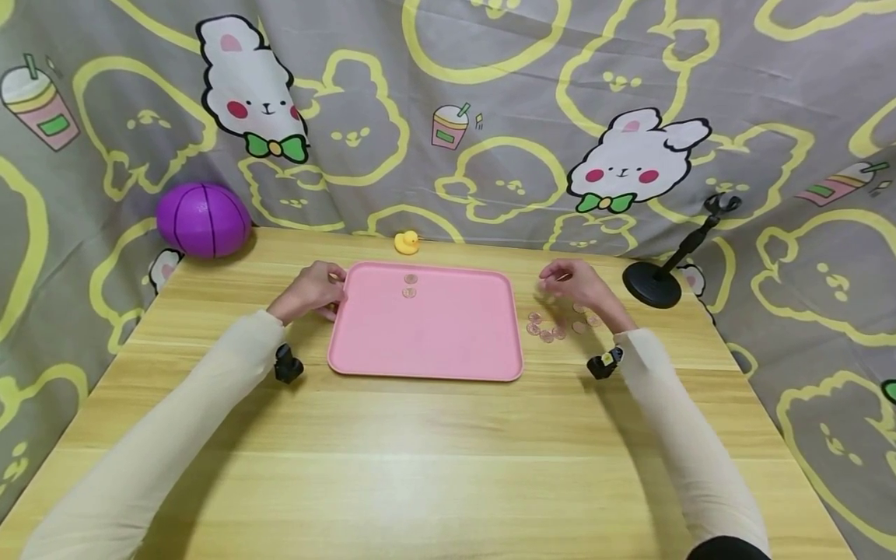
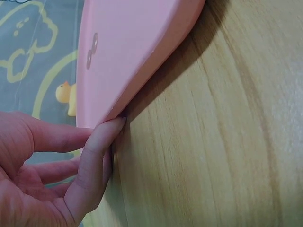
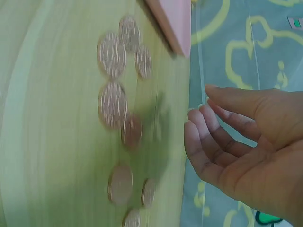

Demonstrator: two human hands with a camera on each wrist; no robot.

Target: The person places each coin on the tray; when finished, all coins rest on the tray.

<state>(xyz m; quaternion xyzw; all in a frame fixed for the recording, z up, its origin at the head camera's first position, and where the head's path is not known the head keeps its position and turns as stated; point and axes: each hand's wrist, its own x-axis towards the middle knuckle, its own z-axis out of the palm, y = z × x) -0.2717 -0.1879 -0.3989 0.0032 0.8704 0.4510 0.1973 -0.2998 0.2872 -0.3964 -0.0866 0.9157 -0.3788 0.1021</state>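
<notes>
Pink tray (image 1: 448,342) flat on wooden bench (image 1: 420,451), hands at either side.

Left hand (image 1: 313,290) at tray's far-left corner; the left wrist view shows its thumb (image 2: 97,156) pressed against the tray's edge, fingers loosely curled, not clamped round it. Two coins (image 1: 410,285) lie in the tray near its far edge, one just behind the other. Right hand (image 1: 575,284) hovers above the bench just right of the tray, fingers relaxed and slightly bent, holding nothing. Loose coins (image 1: 556,325) scattered on bench under and beside that hand, apart from the tray. Behind: purple ball (image 1: 203,219) far left, yellow duck (image 1: 406,242) beyond tray, black stand (image 1: 661,276) far right.
</notes>
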